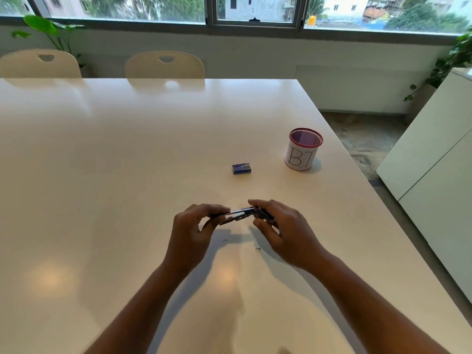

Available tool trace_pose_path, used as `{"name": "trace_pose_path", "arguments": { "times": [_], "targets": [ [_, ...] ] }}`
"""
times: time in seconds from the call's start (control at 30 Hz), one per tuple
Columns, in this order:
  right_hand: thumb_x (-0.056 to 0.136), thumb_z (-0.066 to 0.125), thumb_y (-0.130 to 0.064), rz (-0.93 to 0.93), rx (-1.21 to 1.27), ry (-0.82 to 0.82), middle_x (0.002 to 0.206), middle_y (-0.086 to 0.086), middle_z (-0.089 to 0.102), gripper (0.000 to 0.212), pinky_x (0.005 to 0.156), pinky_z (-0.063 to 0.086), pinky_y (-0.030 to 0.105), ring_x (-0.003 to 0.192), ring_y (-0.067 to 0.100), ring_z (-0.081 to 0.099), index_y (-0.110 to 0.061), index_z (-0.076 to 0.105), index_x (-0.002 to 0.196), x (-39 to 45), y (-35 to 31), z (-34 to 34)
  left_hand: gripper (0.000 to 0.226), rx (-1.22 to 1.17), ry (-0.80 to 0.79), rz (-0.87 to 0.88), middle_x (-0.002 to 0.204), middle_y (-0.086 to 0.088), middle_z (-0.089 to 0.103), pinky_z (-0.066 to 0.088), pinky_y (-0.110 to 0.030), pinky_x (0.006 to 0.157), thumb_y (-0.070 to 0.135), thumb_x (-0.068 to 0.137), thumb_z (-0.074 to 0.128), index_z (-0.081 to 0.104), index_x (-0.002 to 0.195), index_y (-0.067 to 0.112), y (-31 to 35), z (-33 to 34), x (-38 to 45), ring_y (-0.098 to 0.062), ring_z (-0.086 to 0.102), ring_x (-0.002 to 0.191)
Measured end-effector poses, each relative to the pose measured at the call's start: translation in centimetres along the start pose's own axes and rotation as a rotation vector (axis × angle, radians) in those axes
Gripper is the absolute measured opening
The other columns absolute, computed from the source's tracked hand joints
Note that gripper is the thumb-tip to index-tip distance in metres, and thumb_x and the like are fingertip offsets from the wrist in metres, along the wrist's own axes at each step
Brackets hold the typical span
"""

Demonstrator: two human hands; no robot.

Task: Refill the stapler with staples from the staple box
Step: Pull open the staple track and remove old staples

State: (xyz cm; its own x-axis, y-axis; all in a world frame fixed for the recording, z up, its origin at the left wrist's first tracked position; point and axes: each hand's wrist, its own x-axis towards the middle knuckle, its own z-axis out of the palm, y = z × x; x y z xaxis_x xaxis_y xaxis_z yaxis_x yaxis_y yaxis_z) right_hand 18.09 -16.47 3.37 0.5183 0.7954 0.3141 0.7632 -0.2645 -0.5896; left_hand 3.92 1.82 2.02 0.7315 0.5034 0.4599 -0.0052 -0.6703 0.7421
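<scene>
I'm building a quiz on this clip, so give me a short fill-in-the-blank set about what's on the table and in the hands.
1. The stapler is held above the table by ____ hands, the left hand and the right hand.
2. The staple box is ____ in colour and lies untouched beyond the hands.
3. The mesh cup stands to the ____ of the staple box.
4. The cup's paper label begins with the letter ____.

Missing words: both; blue; right; B

Bright daylight from the windows (153, 8), glare on the table (76, 175), soft blur, wide-angle curvature.
</scene>
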Motion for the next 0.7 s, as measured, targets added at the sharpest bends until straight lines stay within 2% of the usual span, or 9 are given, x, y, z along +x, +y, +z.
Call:
{"name": "trace_pose_path", "arguments": {
  "times": [0.1, 0.17, 0.23, 0.3, 0.4, 0.47, 0.53, 0.63, 0.7],
  "targets": [
    [0.104, 0.060, -0.026, 0.052, 0.039, -0.055, 0.118, -0.007, 0.072, 0.040, 0.083, 0.052, 0.025, 0.091, 0.004, 0.062, -0.024, 0.058, 0.143, 0.0, 0.1, 0.2, 0.023, -0.039, -0.032, -0.037, 0.093, 0.013, 0.080, 0.057, -0.015, 0.080, -0.001, 0.091, 0.075, 0.082, 0.105, 0.016, -0.3, -0.2, -0.1, 0.001, 0.074, 0.086],
    [0.104, 0.059, -0.026, 0.089, 0.070, -0.099, 0.098, -0.013, 0.070, 0.037, 0.074, 0.046, 0.022, 0.077, 0.002, 0.058, -0.023, 0.060, 0.141, 0.0, 0.3, 0.3, 0.021, -0.066, -0.063, -0.059, 0.088, 0.017, 0.077, 0.053, -0.008, 0.074, 0.000, 0.092, 0.073, 0.082, 0.105, 0.014, -0.3, -0.2, -0.3, 0.005, 0.072, 0.079],
    [0.105, 0.058, -0.027, 0.114, 0.086, -0.137, 0.082, -0.018, 0.062, 0.035, 0.065, 0.043, 0.020, 0.068, 0.004, 0.055, -0.023, 0.061, 0.139, -0.1, 0.4, 0.3, 0.019, -0.089, -0.075, -0.082, 0.084, 0.016, 0.077, 0.050, -0.007, 0.070, 0.001, 0.094, 0.072, 0.082, 0.104, 0.014, -0.3, -0.1, -0.5, 0.003, 0.071, 0.074],
    [0.104, 0.058, -0.029, 0.125, 0.069, -0.170, 0.076, -0.018, 0.061, 0.033, 0.062, 0.044, 0.021, 0.064, 0.005, 0.056, -0.024, 0.063, 0.136, -0.2, 0.5, 0.0, 0.019, -0.117, -0.076, -0.127, 0.080, 0.014, 0.078, 0.050, -0.010, 0.066, 0.002, 0.095, 0.071, 0.082, 0.101, 0.016, -0.3, 0.0, -0.5, -0.002, 0.069, 0.068],
    [0.103, 0.059, -0.034, 0.143, 0.069, -0.207, 0.075, -0.004, 0.071, 0.032, 0.068, 0.054, 0.036, 0.066, 0.011, 0.063, -0.025, 0.065, 0.133, 0.0, 0.4, -0.9, 0.021, -0.163, -0.089, -0.187, 0.074, 0.019, 0.077, 0.050, -0.011, 0.062, 0.005, 0.098, 0.069, 0.081, 0.098, 0.022, -0.4, 0.1, -0.6, -0.004, 0.067, 0.063],
    [0.102, 0.059, -0.038, 0.150, 0.056, -0.224, 0.078, -0.005, 0.076, 0.030, 0.072, 0.058, 0.043, 0.068, 0.013, 0.068, -0.026, 0.067, 0.128, 0.1, 0.2, -1.3, 0.023, -0.217, -0.107, -0.227, 0.076, 0.016, 0.079, 0.052, -0.014, 0.062, 0.003, 0.099, 0.066, 0.079, 0.096, 0.022, -0.4, 0.3, -0.7, -0.004, 0.067, 0.061],
    [0.102, 0.059, -0.040, 0.154, 0.003, -0.229, 0.075, -0.011, 0.076, 0.023, 0.072, 0.060, 0.042, 0.065, 0.012, 0.068, -0.029, 0.072, 0.117, 0.2, 0.1, -1.7, 0.024, -0.301, -0.119, -0.300, 0.078, 0.003, 0.081, 0.056, -0.024, 0.063, 0.003, 0.102, 0.062, 0.078, 0.095, 0.019, -0.5, 0.5, -0.6, -0.013, 0.068, 0.061],
    [0.102, 0.058, -0.042, 0.168, -0.034, -0.227, 0.070, -0.011, 0.074, 0.023, 0.066, 0.059, 0.040, 0.059, 0.012, 0.064, -0.028, 0.076, 0.104, 0.3, -0.1, -2.0, 0.020, -0.407, -0.134, -0.383, 0.082, -0.008, 0.081, 0.061, -0.041, 0.069, 0.008, 0.103, 0.059, 0.077, 0.098, 0.014, -0.7, 0.6, -0.6, -0.037, 0.072, 0.069],
    [0.101, 0.058, -0.042, 0.177, -0.030, -0.213, 0.067, -0.010, 0.074, 0.024, 0.060, 0.055, 0.033, 0.056, 0.010, 0.062, -0.027, 0.077, 0.099, 0.4, -0.1, -2.2, 0.019, -0.442, -0.152, -0.413, 0.086, -0.008, 0.082, 0.063, -0.039, 0.072, 0.019, 0.102, 0.059, 0.077, 0.100, 0.015, -0.7, 0.6, -0.7, -0.030, 0.073, 0.069]
  ]
}}
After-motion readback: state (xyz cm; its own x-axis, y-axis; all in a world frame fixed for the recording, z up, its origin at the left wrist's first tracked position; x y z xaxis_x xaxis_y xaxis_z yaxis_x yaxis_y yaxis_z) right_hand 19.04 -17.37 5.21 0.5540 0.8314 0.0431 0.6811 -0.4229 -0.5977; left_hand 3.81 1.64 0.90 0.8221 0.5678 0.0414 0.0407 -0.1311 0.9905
